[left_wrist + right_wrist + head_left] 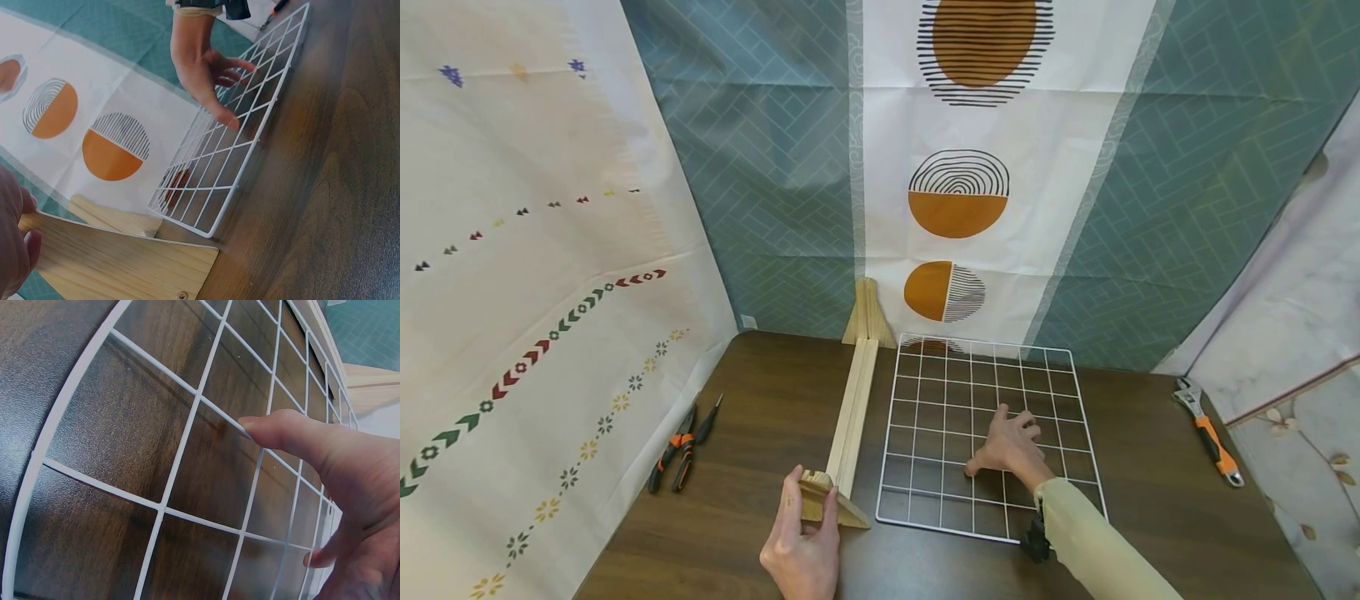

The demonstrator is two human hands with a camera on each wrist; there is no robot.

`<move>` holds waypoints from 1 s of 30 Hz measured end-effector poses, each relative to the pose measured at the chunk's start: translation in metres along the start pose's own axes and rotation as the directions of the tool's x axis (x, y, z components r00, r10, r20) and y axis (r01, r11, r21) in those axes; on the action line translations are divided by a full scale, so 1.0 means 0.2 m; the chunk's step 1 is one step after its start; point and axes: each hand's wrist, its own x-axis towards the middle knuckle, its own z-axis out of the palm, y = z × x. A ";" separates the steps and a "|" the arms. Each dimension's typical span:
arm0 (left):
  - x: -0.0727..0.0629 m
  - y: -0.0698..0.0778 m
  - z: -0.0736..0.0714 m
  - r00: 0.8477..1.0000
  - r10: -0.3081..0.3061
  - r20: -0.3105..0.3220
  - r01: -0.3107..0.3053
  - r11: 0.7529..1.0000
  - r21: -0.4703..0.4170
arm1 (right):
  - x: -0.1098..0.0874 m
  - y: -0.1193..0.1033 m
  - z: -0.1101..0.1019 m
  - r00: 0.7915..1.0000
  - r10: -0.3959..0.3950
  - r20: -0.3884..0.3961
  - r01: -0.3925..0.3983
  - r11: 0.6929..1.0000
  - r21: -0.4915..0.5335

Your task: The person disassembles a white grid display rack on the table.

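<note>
Near the front, my left hand (pixel 802 542) pinches the top of a wooden end piece (pixel 852 510), thumb on one side and fingers on the other. Long pale wooden bars (pixel 853 408) run back from it to a similar flared end piece (pixel 868 312) by the wall. To the right, a white wire grid panel (pixel 925 457) lies over the tabletop. My right hand (pixel 1011 446) is over its middle with fingers spread, and in the right wrist view the thumb (pixel 275 428) touches a wire. A screw head (pixel 182 295) shows in the wooden end piece.
On the left of the brown table (pixel 760 400) lie orange-handled pliers (pixel 683 446) and a dark screwdriver (pixel 707 421). An adjustable wrench (pixel 1210 433) with an orange handle is at the far right. Patterned cloth hangs behind and at both sides.
</note>
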 end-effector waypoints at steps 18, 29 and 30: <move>0.01 0.00 0.00 1.000 0.006 0.009 -0.006 1.000 -0.006 | 0.00 0.00 -0.01 0.999 -0.012 0.042 0.013 1.000 -0.027; 0.00 0.01 -0.01 1.000 0.007 0.011 -0.007 1.000 -0.005 | -0.01 -0.01 -0.02 0.999 -0.014 0.045 0.017 0.999 -0.049; 0.00 0.00 -0.01 1.000 0.006 0.010 -0.006 1.000 -0.004 | -0.01 -0.01 -0.02 0.999 -0.014 0.047 0.016 0.999 -0.051</move>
